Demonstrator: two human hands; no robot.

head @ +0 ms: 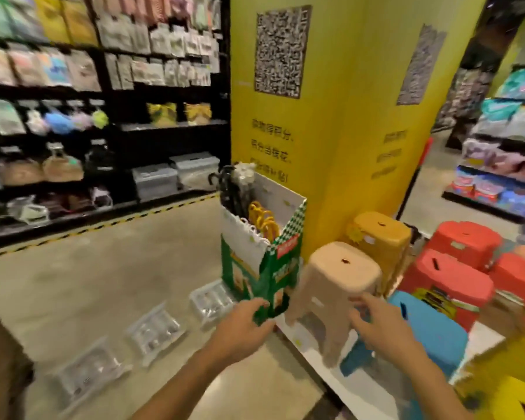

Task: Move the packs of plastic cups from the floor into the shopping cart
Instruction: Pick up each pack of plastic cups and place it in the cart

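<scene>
My grip is empty, left hand [243, 325] and right hand [379, 325] both loosely spread in mid-air, because the three packs of plastic cups [153, 331] lie in a row on the floor [103, 286] down to my left, untouched.

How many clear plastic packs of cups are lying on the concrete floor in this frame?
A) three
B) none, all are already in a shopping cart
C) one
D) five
A: three clear plastic packs of cups lie in a diagonal row on the grey concrete floor, the nearest, the middle and the farthest beside the green-and-white cardboard display box; no cart shows.
</scene>
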